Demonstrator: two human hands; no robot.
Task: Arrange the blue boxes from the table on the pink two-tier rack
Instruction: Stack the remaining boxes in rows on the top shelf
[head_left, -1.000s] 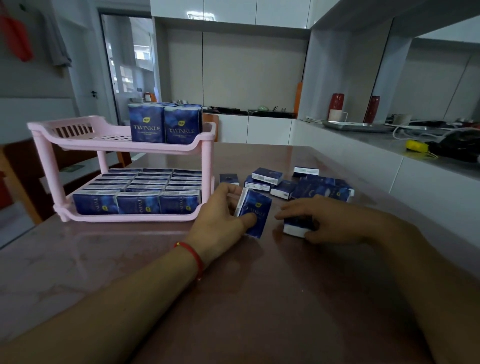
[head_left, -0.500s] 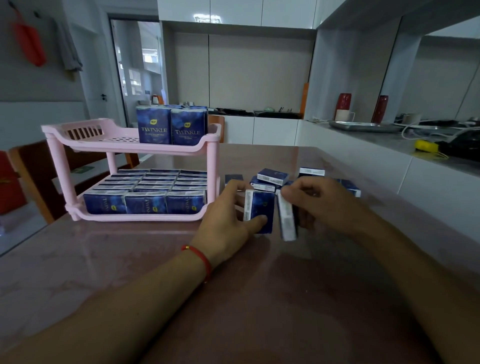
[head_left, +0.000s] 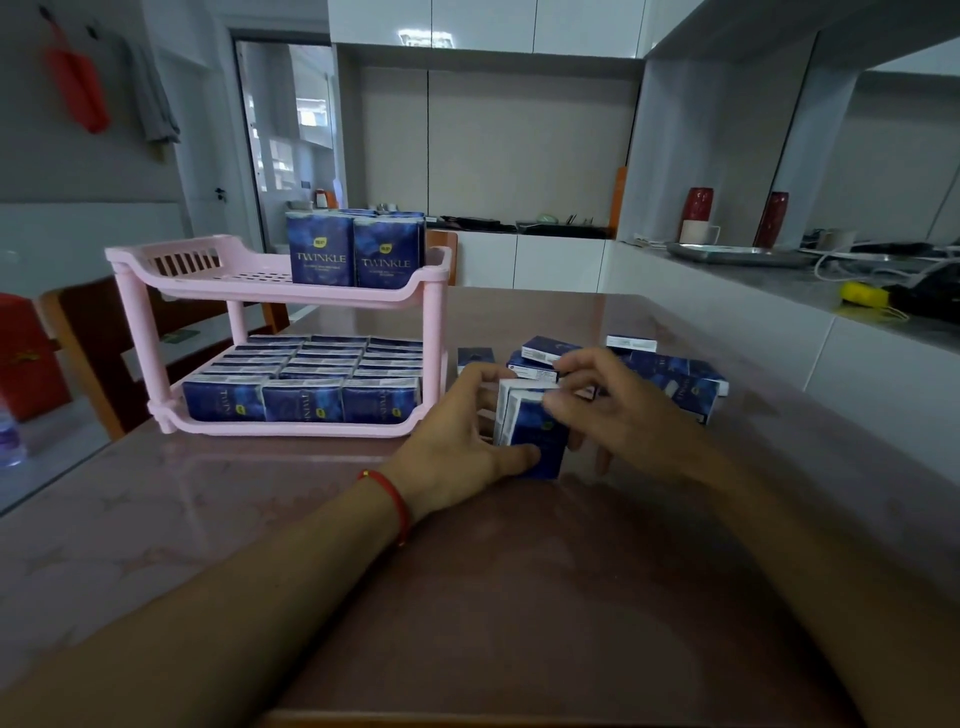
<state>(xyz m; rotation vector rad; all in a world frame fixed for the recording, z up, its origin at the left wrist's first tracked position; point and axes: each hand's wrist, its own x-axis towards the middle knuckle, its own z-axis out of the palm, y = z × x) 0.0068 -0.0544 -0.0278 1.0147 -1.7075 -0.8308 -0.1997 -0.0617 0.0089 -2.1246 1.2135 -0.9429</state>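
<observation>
Fingers: my left hand (head_left: 457, 441) curls round the left side of the upright boxes (head_left: 535, 431), thumb (head_left: 522, 457) laid across the near blue face; my right hand (head_left: 618, 410) comes in from the other side, fingertips (head_left: 558, 402) pinching at the top right edge.
Held thing: at least two blue boxes, standing on end and pressed together, lower ends on or just above the table (head_left: 519, 571); how many lie behind the front one I cannot tell, as my hands hide the far side.
Loose pile: the remaining boxes (head_left: 670, 374) lie scattered just behind my hands, some flat, some overlapping, to the right of the rack.
Rack: the pink rack (head_left: 434, 332) stands left of my hands, near but not touching them.
Lower tier: filled with rows of boxes (head_left: 311, 379), three across the front.
Upper tier: a small group of upright boxes (head_left: 356, 252) at its right end; the slatted shelf (head_left: 228, 275) to their left is bare.
Step in hand: gathering and squaring a small stack before carrying it over, as I judge it.
Next move: a firm squeeze from both sides so the boxes do not fan apart, a lift clear of the upper rim, then setting them upright beside the group already there.
</observation>
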